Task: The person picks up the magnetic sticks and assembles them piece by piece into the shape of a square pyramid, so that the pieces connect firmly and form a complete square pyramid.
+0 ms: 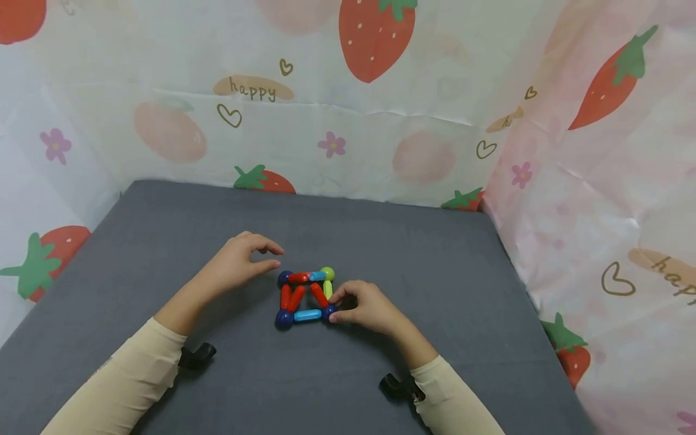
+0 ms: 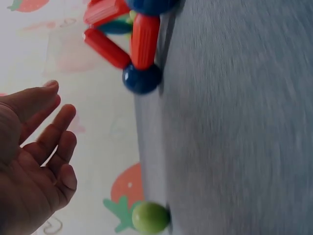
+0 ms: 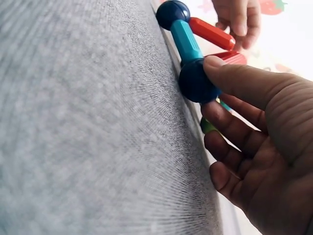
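— What's the biggest thing here?

— A soft, thin curtain (image 1: pixel 380 121) printed with strawberries, wrapping three sides of a table (image 1: pixel 163 241) covered in grey felt-like cloth, finely ribbed up close.

— And on it?

— A small toy frame (image 1: pixel 306 295) of smooth plastic rods and glossy balls, lying mid-table: red rods, a blue rod (image 1: pixel 307 315) along the near edge, dark blue balls at three corners and a green ball (image 1: pixel 327 273) at the far right one.

— Where are the hands?

— The right hand (image 1: pixel 367 308) sits at the frame's near right corner, thumb and curled fingers pinching the dark blue ball (image 3: pixel 195 81) there (the right wrist view shows the thumb tip pressed onto it). The left hand (image 1: pixel 239 261) hovers just left of the frame's far corner, fingers loosely bent, gripping nothing.

— Does it touch the frame?

— From the head view I can't tell; the left wrist view shows an open palm (image 2: pixel 29 161) apart from the nearest ball (image 2: pixel 142 78).
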The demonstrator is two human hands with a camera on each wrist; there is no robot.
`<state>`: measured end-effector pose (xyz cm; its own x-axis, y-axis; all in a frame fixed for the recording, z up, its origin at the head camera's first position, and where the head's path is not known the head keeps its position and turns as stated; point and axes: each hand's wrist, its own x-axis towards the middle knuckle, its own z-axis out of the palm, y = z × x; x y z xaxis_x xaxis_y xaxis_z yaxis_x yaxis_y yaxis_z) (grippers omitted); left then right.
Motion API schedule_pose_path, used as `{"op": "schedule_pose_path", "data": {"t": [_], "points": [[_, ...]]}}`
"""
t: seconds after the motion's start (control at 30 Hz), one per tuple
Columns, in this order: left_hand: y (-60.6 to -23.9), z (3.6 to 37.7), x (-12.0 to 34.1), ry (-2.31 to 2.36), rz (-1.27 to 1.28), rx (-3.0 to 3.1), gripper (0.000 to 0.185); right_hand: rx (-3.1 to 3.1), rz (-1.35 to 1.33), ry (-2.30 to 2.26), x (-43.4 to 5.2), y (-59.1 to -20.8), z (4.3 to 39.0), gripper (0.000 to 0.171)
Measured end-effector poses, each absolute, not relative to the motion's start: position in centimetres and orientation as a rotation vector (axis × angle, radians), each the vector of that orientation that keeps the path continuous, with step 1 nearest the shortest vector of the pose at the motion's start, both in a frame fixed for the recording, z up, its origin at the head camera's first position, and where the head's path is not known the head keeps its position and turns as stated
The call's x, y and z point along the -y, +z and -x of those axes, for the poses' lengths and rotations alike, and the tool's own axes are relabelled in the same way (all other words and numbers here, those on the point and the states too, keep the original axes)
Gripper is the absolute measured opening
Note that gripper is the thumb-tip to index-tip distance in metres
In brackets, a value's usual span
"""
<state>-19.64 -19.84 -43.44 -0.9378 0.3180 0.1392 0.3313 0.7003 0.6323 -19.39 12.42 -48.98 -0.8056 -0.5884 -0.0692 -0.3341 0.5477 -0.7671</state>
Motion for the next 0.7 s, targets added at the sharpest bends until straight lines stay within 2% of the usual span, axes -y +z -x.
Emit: {"op": "schedule_pose_path", "data": {"t": [0.3,0.7], "points": [[-43.3,19.9,24.1,-1.075,0.426,2.899,0.029,-2.458,0.771,-1.151,-12.4,-49.0,19.3,0.023],[-43.9,20.7,28.3,-1.060,0.389,2.965,0.049,-2.462,0.782,-1.157,-12.5,-49.0,19.3,0.024]]}}
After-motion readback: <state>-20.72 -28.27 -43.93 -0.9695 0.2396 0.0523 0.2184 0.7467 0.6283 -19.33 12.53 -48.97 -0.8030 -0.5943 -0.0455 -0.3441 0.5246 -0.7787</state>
